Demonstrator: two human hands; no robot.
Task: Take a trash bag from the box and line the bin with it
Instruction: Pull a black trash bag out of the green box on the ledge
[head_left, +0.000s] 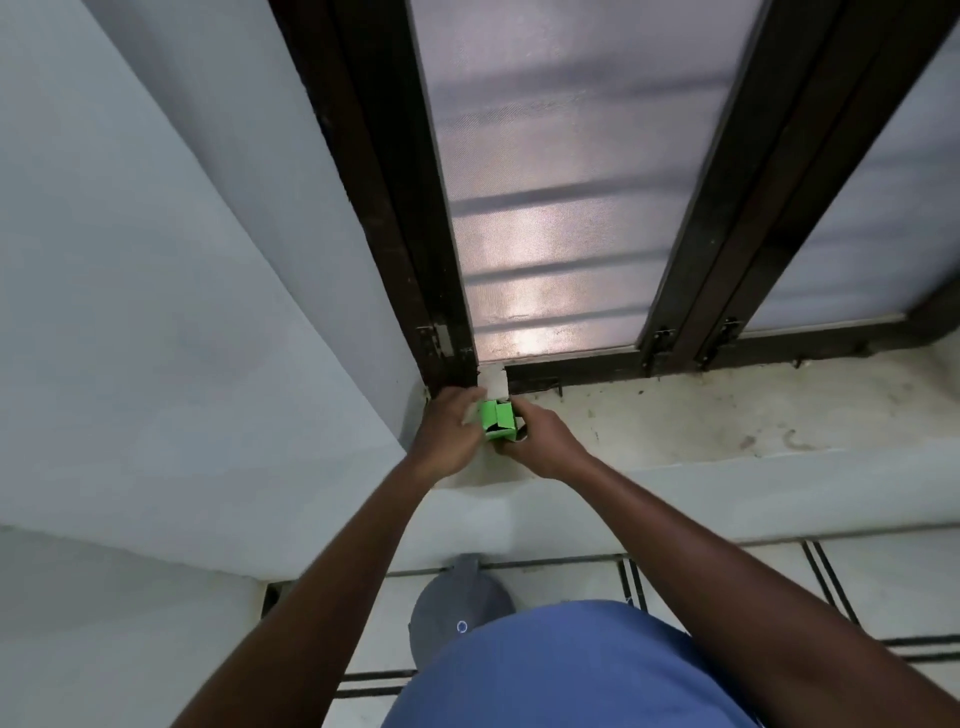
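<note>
Two hands meet at the middle of the frame on a small green box (497, 420) that sits on the pale window ledge (727, 415), right by the corner of the dark window frame (405, 260). The left hand (451, 436) has its grip curled round the box's left side; the right hand (540, 441) is grasping its right side. The box's top flaps stand open. Low in the frame, a grey bin (457, 608) stands on the tiled floor (753, 571), partly hidden by a blue shirt (571, 670).

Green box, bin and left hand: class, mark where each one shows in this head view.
Green box (497, 420): head view, on its green front face.
Bin (441, 605): head view, on its grey lid.
Left hand (451, 434): head view, on the back of the hand.
</note>
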